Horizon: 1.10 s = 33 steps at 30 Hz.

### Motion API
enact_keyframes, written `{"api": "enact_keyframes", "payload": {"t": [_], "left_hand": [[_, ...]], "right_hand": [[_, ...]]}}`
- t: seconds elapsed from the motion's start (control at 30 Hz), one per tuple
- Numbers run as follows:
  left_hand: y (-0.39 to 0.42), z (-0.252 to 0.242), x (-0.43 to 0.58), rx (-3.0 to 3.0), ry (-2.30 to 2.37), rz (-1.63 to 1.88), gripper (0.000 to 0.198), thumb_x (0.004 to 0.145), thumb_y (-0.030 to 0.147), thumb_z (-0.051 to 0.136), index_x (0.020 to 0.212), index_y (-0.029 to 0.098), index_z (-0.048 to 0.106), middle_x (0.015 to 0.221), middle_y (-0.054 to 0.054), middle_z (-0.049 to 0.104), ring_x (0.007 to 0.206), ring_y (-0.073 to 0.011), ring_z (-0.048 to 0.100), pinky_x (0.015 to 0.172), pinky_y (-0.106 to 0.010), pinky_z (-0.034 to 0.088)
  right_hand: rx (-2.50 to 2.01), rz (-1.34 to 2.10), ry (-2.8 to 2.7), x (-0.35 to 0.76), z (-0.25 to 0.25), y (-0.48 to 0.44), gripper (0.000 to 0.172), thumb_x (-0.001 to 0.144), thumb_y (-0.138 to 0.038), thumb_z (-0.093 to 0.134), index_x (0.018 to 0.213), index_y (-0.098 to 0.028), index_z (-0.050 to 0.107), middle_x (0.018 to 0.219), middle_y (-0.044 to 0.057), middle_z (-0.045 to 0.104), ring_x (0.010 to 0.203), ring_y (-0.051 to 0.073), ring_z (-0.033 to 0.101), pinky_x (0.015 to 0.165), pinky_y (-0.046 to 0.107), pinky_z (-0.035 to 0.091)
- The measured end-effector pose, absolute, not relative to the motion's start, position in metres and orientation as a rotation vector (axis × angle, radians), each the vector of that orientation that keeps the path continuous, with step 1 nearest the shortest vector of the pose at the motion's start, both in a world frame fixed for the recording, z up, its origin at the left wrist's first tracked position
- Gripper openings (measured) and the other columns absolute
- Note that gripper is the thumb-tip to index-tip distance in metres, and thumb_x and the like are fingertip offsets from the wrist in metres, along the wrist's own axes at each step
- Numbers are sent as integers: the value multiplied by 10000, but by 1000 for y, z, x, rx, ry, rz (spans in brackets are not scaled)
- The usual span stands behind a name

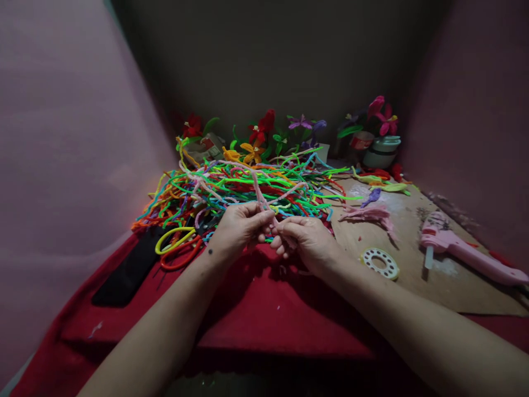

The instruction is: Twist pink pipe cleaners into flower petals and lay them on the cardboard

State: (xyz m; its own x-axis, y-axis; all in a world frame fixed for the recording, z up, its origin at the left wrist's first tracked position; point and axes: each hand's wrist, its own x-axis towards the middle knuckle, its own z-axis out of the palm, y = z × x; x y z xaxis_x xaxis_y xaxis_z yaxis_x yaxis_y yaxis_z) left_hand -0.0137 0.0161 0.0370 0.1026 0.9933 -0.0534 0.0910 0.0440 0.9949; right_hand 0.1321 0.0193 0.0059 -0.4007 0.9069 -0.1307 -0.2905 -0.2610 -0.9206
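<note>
Between my two hands is a pink pipe cleaner (258,190), one end standing up above my fingers. My left hand (239,225) pinches it with thumb and forefinger. Close beside, my right hand (306,240) is closed on its lower part, fingertips nearly meeting those of the left. How the strands run inside the fingers is partly hidden. Just beyond my hands spreads a large tangled heap of coloured pipe cleaners (231,184) in green, orange, pink, red and blue.
Left lie a black flat object (124,275) and scissors with yellow and red handles (176,242). On the right, a brown board (347,234) carries pink pieces (376,218), a holed ring (380,263) and a pink glue gun (467,251). Pipe-cleaner flowers (262,127) and a lidded jar (382,151) stand behind.
</note>
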Motion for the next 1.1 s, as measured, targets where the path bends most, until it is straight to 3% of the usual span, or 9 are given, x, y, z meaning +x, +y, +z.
{"api": "enact_keyframes", "payload": {"t": [0.1,0.2,0.3,0.47,0.6,0.73,0.87,0.97,1.1], "left_hand": [[14,43,-17,1436,1207,973,167,721,298,630,673,138,632,479,24,522,375,-46,401,352,-156,279],[12,44,-14,1584,1179,1065,95,695,229,650,709,136,653,617,-1,593,535,-77,516,504,-171,410],[12,42,-10,1572,1175,1221,96,647,186,685,693,142,614,691,-13,630,640,-113,578,612,-205,460],[13,39,-10,1453,1092,1170,136,689,239,658,761,158,575,649,7,607,498,-95,519,450,-200,404],[10,38,-9,1655,1239,1190,85,719,227,629,700,145,617,671,-11,606,568,-98,520,539,-206,413],[9,32,-10,2028,1231,1206,94,769,204,573,770,186,666,781,-35,608,733,-142,556,693,-242,425],[11,31,-17,2601,1276,1185,154,797,192,535,830,233,680,800,-40,555,763,-161,482,668,-257,374],[10,40,-20,2948,1268,1057,142,816,226,521,802,236,662,842,-48,585,819,-193,445,729,-308,337],[7,59,-19,3143,1246,608,181,848,234,465,762,179,614,814,-64,604,790,-197,452,736,-345,313]], "right_hand": [[-879,1773,-1092,134,7,22,136,654,-228,609,581,-125,560,500,24,616,365,81,515,385,184,412],[-879,1769,-1097,136,8,23,109,646,-216,591,592,-125,564,493,21,615,354,80,505,374,180,402],[-868,1758,-1105,137,9,24,98,639,-213,580,600,-123,574,482,17,606,354,75,491,374,177,392],[-809,1766,-1124,137,8,24,96,662,-201,564,616,-120,588,488,15,602,363,78,498,390,184,398],[-808,1754,-1133,136,5,24,153,666,-188,551,525,-141,515,471,15,592,361,83,499,396,193,407],[-819,1747,-1142,136,5,25,162,656,-214,568,521,-147,510,453,3,572,360,87,493,392,194,390],[-839,1731,-1220,139,9,26,174,684,-261,578,561,-142,548,447,-8,562,357,81,469,390,193,357],[-825,1709,-1326,142,12,25,202,712,-291,568,573,-146,541,454,-14,561,365,76,451,389,190,326],[-790,1570,-1582,144,14,23,257,760,-268,495,535,-147,526,459,-16,535,408,74,441,433,192,328]]}}
